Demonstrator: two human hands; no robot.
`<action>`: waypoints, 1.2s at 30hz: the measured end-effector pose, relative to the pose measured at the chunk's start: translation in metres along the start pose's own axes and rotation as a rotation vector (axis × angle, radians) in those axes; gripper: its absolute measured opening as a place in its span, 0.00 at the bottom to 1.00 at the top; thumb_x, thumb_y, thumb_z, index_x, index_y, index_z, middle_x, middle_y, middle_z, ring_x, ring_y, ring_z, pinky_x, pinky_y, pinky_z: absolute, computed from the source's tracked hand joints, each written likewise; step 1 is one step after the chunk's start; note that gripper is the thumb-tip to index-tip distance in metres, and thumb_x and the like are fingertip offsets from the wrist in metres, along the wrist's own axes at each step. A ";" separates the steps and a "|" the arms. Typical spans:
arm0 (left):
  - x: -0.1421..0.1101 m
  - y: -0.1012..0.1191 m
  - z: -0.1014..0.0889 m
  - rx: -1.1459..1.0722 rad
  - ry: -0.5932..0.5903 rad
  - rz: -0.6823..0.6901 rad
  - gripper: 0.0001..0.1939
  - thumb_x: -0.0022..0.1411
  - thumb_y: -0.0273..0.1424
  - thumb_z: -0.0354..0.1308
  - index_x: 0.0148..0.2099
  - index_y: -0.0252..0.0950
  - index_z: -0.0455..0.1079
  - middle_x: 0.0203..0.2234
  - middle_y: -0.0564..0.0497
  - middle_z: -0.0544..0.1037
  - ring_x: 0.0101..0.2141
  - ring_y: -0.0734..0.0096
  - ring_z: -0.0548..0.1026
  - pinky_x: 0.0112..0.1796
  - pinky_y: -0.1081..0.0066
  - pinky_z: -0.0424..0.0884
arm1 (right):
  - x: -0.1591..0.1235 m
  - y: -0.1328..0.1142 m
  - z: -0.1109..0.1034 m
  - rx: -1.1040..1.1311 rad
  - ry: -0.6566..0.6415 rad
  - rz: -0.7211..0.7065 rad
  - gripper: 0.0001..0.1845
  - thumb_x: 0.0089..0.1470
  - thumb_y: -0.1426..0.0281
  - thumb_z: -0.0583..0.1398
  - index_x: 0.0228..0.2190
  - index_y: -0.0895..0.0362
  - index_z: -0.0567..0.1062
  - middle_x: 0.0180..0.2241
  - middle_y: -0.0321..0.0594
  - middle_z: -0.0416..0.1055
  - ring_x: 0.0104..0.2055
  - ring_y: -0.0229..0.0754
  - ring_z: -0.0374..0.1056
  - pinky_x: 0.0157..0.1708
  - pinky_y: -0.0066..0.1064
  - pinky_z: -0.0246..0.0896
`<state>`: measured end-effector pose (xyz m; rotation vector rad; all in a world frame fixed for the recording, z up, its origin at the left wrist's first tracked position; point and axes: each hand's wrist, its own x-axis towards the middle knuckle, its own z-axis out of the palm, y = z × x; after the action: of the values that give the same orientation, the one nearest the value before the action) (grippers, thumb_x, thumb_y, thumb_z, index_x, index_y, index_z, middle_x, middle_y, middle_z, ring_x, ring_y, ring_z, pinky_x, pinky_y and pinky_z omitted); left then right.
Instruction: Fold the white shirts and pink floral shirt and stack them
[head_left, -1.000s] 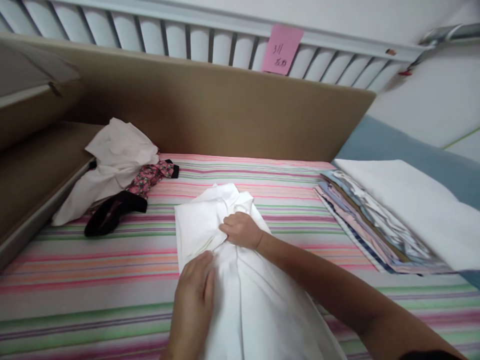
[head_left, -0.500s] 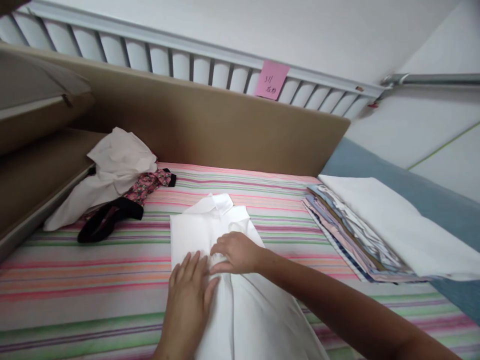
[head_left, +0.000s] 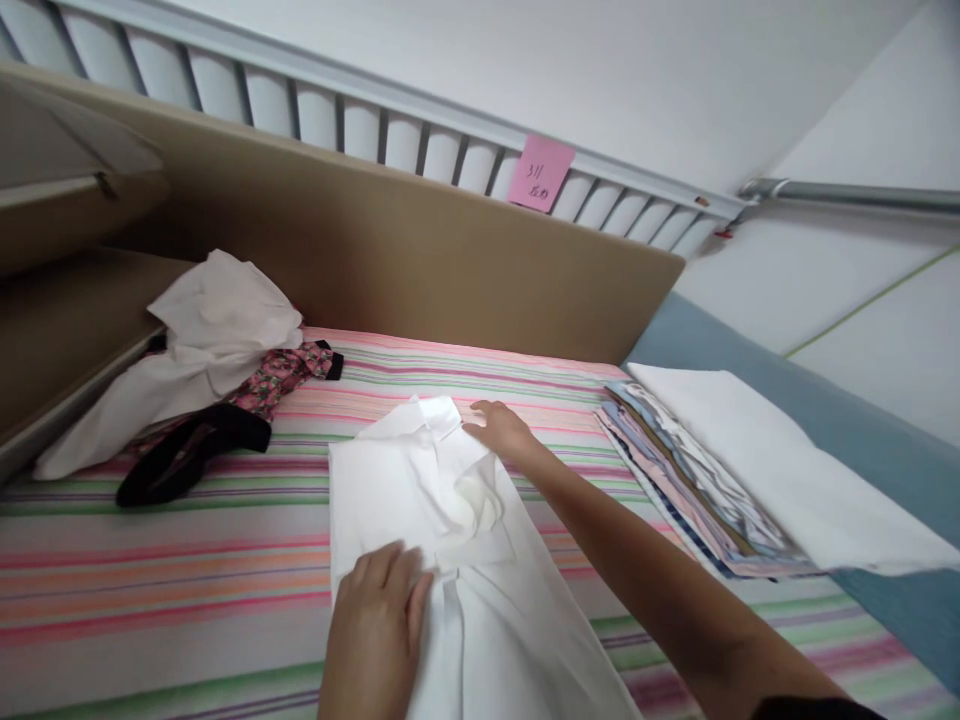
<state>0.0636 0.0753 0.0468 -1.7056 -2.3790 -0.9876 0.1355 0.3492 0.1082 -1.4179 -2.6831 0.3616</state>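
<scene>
My right hand (head_left: 501,428) has moved from the shirt's middle to its collar edge, fingers loosely open. My left hand (head_left: 379,610) presses flat, open, on the white shirt (head_left: 420,500) lying on the striped bedsheet (head_left: 187,580).

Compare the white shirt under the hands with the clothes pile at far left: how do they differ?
The white shirt lies spread flat mid-bed; the clothes pile is crumpled in a heap by the brown board. The shirt is one plain white piece; the pile mixes white, floral pink and black. The left hand presses the shirt and the right hand reaches its collar; nothing touches the pile. Both rest on the striped sheet.
</scene>
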 end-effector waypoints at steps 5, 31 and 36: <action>0.001 0.006 -0.006 0.037 -0.063 -0.026 0.13 0.63 0.33 0.48 0.45 0.40 0.71 0.41 0.47 0.75 0.42 0.61 0.71 0.40 0.61 0.67 | -0.043 0.018 -0.001 -0.066 -0.048 -0.614 0.31 0.39 0.84 0.51 0.45 0.52 0.73 0.46 0.40 0.70 0.50 0.41 0.61 0.52 0.36 0.51; 0.016 0.003 -0.021 0.199 -0.181 -0.304 0.14 0.64 0.31 0.44 0.33 0.40 0.71 0.30 0.50 0.73 0.35 0.62 0.70 0.36 0.63 0.57 | 0.086 -0.079 0.029 -0.036 -0.188 -0.081 0.15 0.37 0.72 0.64 0.33 0.51 0.76 0.34 0.38 0.73 0.36 0.44 0.68 0.31 0.29 0.59; 0.015 0.005 -0.021 0.176 -0.184 -0.318 0.13 0.63 0.31 0.45 0.34 0.39 0.71 0.31 0.49 0.73 0.35 0.62 0.70 0.37 0.63 0.57 | 0.087 -0.071 0.022 0.084 -0.134 -0.054 0.11 0.43 0.71 0.60 0.33 0.54 0.74 0.27 0.36 0.71 0.25 0.37 0.66 0.22 0.24 0.54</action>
<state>0.0553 0.0775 0.0717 -1.4439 -2.8229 -0.6464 0.0250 0.3782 0.1018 -1.3405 -2.7669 0.5773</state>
